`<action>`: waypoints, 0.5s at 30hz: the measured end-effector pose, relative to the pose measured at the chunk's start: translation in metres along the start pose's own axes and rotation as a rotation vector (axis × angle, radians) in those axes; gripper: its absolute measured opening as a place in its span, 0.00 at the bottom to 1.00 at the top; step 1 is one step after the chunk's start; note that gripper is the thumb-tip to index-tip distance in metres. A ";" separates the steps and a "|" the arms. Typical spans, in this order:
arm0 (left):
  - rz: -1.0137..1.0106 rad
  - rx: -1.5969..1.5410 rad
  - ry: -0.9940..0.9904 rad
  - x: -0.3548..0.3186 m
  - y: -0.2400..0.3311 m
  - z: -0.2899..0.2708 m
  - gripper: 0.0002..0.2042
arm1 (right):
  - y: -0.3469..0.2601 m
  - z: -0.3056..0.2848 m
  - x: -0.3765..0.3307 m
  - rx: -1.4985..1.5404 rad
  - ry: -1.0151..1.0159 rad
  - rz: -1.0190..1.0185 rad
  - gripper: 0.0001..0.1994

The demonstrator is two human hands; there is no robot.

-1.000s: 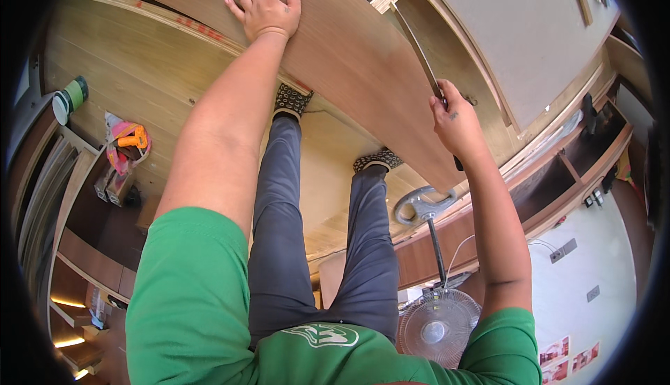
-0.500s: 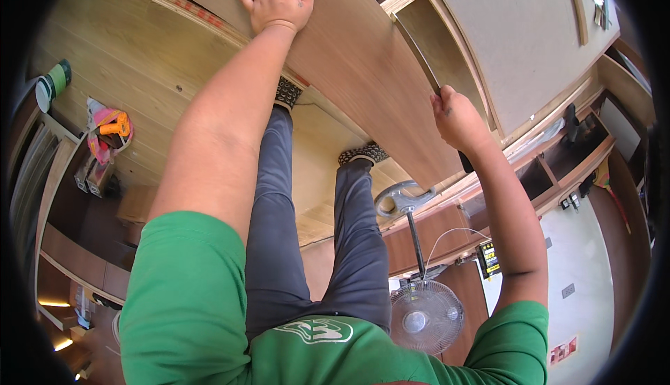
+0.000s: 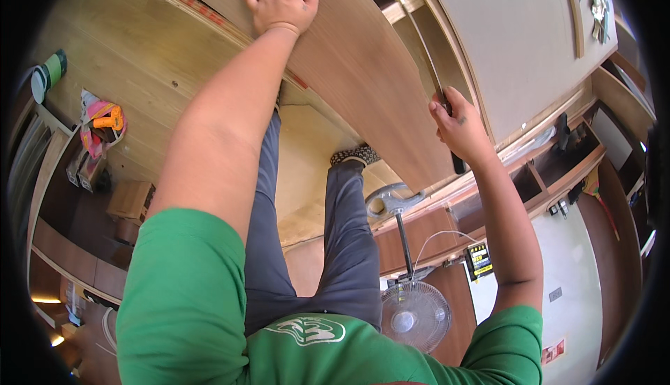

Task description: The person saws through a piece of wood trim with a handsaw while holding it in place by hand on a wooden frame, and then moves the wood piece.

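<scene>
A long brown wood-grain board lies slantwise in front of me. My left hand rests flat on its far part, fingers spread and holding nothing. Near the board's right edge, my right hand is closed round the black handle of a long, narrow metal file. The blade extends away from me over the opening between the brown board and a pale panel. Its far tip is close to a light wood crosspiece; I cannot tell whether they touch.
A wood strip and small metal pieces lie on the pale panel. Near my legs stands a fan on a pole. To the left are an orange power tool, a green roll and a cardboard box.
The file has turned and its tip has lifted, so the blade now looks thinner. My right hand has shifted slightly, with more fingers showing. My left hand stays flat on the board.
</scene>
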State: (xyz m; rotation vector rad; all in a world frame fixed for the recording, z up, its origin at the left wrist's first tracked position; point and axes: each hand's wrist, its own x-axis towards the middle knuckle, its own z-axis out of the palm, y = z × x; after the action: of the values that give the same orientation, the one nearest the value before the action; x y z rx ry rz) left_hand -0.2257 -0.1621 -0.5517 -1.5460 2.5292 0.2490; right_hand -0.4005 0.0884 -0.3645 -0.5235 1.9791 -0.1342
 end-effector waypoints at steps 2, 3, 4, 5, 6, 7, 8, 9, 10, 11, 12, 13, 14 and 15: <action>0.005 -0.010 -0.011 0.000 -0.002 0.000 0.38 | -0.021 -0.003 0.007 0.247 -0.036 0.132 0.13; 0.008 -0.017 -0.016 -0.001 -0.001 -0.001 0.38 | -0.034 -0.004 0.008 0.367 -0.055 0.203 0.14; 0.010 -0.023 -0.021 -0.001 0.000 -0.002 0.38 | -0.039 -0.002 0.013 0.343 -0.052 0.196 0.14; 0.008 -0.021 -0.038 0.001 0.000 -0.002 0.38 | -0.044 0.001 0.020 0.320 -0.049 0.189 0.15; 0.008 -0.024 -0.036 0.001 -0.001 -0.002 0.38 | -0.049 0.006 0.025 0.297 -0.050 0.187 0.15; 0.009 -0.026 -0.034 0.001 -0.003 -0.002 0.38 | -0.054 0.009 0.028 0.281 -0.062 0.171 0.15; 0.009 -0.029 -0.032 0.001 -0.005 -0.001 0.38 | -0.059 0.012 0.030 0.265 -0.073 0.156 0.15; 0.009 -0.027 -0.048 0.001 -0.005 -0.003 0.38 | -0.063 0.015 0.032 0.249 -0.085 0.141 0.15; 0.010 -0.024 -0.064 0.001 -0.006 -0.004 0.38 | -0.067 0.019 0.035 0.201 -0.073 0.122 0.16; 0.011 -0.022 -0.080 0.001 -0.006 -0.005 0.38 | -0.071 0.023 0.038 0.154 -0.062 0.102 0.16; 0.011 -0.022 -0.087 0.002 -0.004 -0.006 0.38 | -0.074 0.024 0.041 0.106 -0.044 0.083 0.17; 0.011 -0.023 -0.095 0.003 -0.002 -0.007 0.38 | -0.071 0.023 0.049 0.019 -0.019 0.019 0.17; 0.012 -0.025 -0.102 0.003 0.001 -0.009 0.38 | -0.065 0.023 0.060 -0.068 0.007 -0.045 0.18; 0.011 -0.026 -0.095 0.003 -0.001 -0.007 0.38 | -0.073 0.025 0.063 -0.150 0.025 -0.111 0.18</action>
State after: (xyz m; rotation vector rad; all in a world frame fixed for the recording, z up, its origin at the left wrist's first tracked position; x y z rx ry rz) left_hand -0.2267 -0.1664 -0.5451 -1.4927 2.4715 0.3491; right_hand -0.3799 -0.0001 -0.4051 -0.7323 1.9943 -0.0622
